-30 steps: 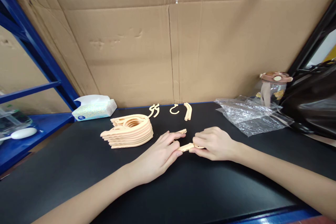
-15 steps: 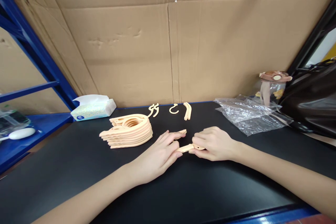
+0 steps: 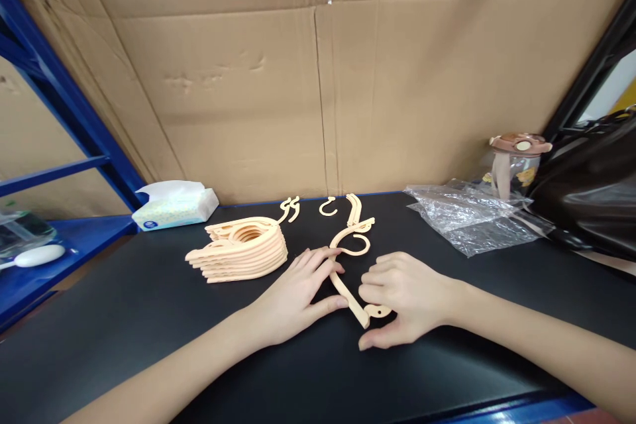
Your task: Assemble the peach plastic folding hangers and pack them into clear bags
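Observation:
A cream plastic folding hanger lies on the black table, its curved body pointing away from me and its hook toward the back. My left hand grips it around the middle, fingers over the top and thumb against the near side. By the hanger's near end, my right hand has its fingers curled over a short arm piece with a hole; the thumb sticks out below. The hand hides the rest of that piece. Left of my hands sits a stack of folded cream hangers.
Loose cream hooks, a single hook and slim curved pieces lie along the back. A tissue pack stands at left. Crumpled clear plastic, a bottle and a dark bag occupy the right. Cardboard backs the table.
The hanger has turned so its body and hook show. My right hand has come lower and its thumb has spread away from the fingers. My left hand stays at about the same spot.

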`<act>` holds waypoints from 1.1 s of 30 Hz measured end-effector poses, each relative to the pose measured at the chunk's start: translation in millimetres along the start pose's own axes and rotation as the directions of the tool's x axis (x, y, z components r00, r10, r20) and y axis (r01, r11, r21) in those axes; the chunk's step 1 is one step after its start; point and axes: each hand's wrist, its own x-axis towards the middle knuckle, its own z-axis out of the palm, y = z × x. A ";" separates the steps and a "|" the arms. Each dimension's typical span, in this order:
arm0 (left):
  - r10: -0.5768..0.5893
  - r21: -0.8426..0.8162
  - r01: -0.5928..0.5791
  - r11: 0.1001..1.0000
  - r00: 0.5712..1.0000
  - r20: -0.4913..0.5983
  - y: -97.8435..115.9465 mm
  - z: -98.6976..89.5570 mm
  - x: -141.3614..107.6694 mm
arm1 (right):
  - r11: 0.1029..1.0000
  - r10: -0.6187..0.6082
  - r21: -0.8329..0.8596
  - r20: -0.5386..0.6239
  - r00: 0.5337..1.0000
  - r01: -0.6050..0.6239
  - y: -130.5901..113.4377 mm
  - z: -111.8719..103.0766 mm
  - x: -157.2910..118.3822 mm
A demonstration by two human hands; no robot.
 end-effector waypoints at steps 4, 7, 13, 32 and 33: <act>0.020 0.042 -0.020 0.999 1.000 -0.003 0.8 0.8 0.7 | 0.999 -0.008 0.043 0.004 1.000 0.007 -2.0 -1.8 3.2; 0.027 0.033 -0.026 0.999 0.999 -0.018 1.8 1.1 1.1 | 0.998 -0.015 0.065 0.007 1.000 0.015 -0.8 -2.6 5.0; 0.039 -0.004 -0.039 0.999 0.998 -0.043 -0.7 3.2 -0.6 | 0.995 -0.027 0.099 0.044 0.999 0.022 -1.3 -1.2 5.8; 0.063 0.042 -0.061 0.997 0.998 -0.026 -0.2 0.5 1.1 | 0.971 0.236 0.038 -0.001 0.972 -0.236 0.3 -8.5 7.3; 0.035 0.028 -0.034 0.999 0.999 -0.026 -0.4 0.0 0.7 | 0.970 0.243 0.027 0.019 0.970 -0.243 -0.9 -8.2 7.7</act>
